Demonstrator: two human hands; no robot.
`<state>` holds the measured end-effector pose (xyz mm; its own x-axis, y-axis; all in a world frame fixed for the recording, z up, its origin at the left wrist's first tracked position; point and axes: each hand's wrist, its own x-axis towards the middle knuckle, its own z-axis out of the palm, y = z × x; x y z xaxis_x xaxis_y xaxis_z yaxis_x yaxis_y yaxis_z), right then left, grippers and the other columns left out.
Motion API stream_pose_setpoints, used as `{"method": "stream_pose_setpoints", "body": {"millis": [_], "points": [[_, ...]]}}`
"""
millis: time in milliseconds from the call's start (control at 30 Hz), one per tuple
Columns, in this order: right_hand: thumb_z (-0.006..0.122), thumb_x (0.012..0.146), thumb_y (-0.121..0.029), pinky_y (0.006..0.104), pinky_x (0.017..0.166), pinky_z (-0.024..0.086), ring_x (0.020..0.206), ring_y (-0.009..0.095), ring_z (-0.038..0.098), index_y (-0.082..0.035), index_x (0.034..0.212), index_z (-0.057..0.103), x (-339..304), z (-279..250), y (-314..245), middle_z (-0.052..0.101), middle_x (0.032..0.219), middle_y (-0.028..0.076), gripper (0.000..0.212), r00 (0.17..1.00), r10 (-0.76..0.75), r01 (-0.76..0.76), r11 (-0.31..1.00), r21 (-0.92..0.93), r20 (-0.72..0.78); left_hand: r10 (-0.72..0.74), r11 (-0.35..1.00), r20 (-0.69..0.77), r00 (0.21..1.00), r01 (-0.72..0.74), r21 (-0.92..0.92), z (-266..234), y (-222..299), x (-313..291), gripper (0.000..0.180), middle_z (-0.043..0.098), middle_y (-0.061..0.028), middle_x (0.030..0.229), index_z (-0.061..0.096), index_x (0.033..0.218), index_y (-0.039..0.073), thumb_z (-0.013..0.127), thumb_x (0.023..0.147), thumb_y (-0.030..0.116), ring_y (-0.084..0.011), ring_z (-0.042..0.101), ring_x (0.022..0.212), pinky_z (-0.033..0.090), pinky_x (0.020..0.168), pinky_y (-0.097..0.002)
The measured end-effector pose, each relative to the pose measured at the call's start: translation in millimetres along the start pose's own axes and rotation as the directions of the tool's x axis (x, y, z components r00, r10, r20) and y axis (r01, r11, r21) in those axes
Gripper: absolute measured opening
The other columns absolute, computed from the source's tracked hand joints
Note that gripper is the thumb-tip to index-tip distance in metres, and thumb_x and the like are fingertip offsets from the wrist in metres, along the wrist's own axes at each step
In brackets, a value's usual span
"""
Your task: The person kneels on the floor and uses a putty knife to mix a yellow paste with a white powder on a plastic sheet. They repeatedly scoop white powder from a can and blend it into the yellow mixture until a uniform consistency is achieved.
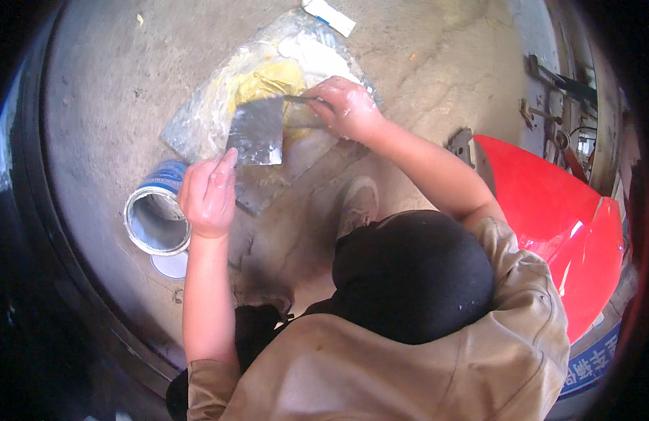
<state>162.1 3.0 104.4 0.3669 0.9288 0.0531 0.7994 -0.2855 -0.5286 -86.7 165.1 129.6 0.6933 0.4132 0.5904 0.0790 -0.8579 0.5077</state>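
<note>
A square, dark metal putty spreader (257, 132) with whitish smears is tilted between my hands. My left hand (208, 196) is closed, pinching its lower left corner. My right hand (345, 109) is closed around the dark handle of a thin putty knife (296, 99), whose tip meets the spreader's upper right corner; its blade is seen nearly edge-on. Both hands carry whitish smears. Under them lies a flat mixing board (191, 119) on the floor. Yellow putty (272, 77) and white paste (314, 56) are spread over it.
An open blue can (159, 217) lies tipped beside my left wrist, near a pale round lid (171, 265). A white tube (329, 17) lies at the board's far edge. To the right stands a glossy red panel (549, 217). Metal parts (549, 112) stand behind it.
</note>
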Motion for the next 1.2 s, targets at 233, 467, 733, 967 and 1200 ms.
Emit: {"method": "stream_pose_setpoints", "body": {"millis": [233,467,733,967,1200], "points": [[0.075,0.084,-0.018,0.0371,0.073,0.054,0.081,0.026,0.067,-0.012,0.100,0.074,-10.2,-0.2,19.8,0.071,0.092,0.009,0.017,0.963,0.254,-0.243,0.963,0.117,-0.089,-0.231,0.953,-0.016,0.973,0.229,0.199,-7.0,-21.9,-3.0,0.024,0.064,-0.0076,0.081,0.076,0.098,0.008,0.079,0.075,-0.001,-0.0236,0.063,0.071,0.053,0.069,-0.0333],[0.078,0.083,-0.015,0.0328,0.064,0.053,0.070,0.021,0.065,-0.010,0.099,0.074,-12.2,2.7,13.2,0.070,0.088,0.008,0.017,0.972,0.197,-0.173,0.969,0.178,-0.128,-0.931,0.354,0.016,0.364,0.912,-0.206,-17.5,-74.7,17.8,0.024,0.064,-0.0048,0.077,0.069,0.092,-0.004,0.069,0.094,0.020,-0.0114,0.059,0.069,0.047,0.062,-0.0282],[0.077,0.083,-0.016,0.0348,0.068,0.053,0.074,0.023,0.065,-0.011,0.100,0.075,-9.5,9.1,9.6,0.069,0.086,0.008,0.018,0.982,0.184,-0.171,0.963,0.209,-0.044,-0.927,0.335,0.264,0.265,0.903,0.269,-33.6,-155.2,47.8,0.038,0.066,-0.0075,0.073,0.070,0.086,-0.001,0.065,0.093,0.036,-0.0144,0.059,0.067,0.047,0.064,-0.0320],[0.079,0.081,-0.014,0.0341,0.065,0.054,0.069,0.022,0.065,-0.009,0.101,0.073,-16.2,9.4,12.0,0.069,0.085,0.009,0.021,0.987,0.162,-0.160,0.971,0.175,0.002,-0.903,0.392,0.354,0.242,0.801,0.452,-82.1,-199.4,25.4,0.053,0.072,-0.0165,0.091,0.069,0.110,-0.003,0.061,0.095,0.047,-0.0220,0.069,0.082,0.053,0.076,-0.0354],[0.076,0.084,-0.014,0.0332,0.063,0.052,0.065,0.022,0.063,-0.010,0.101,0.072,-25.3,-3.8,9.4,0.068,0.085,0.009,0.018,0.979,0.197,-0.202,0.976,0.085,0.059,-0.849,0.445,0.443,0.290,0.844,0.301,-181.5,-164.3,-88.5,0.069,0.056,-0.0276,0.136,0.052,0.137,-0.006,0.043,0.103,0.053,-0.0341,0.053,0.130,0.039,0.110,-0.0393]]}}
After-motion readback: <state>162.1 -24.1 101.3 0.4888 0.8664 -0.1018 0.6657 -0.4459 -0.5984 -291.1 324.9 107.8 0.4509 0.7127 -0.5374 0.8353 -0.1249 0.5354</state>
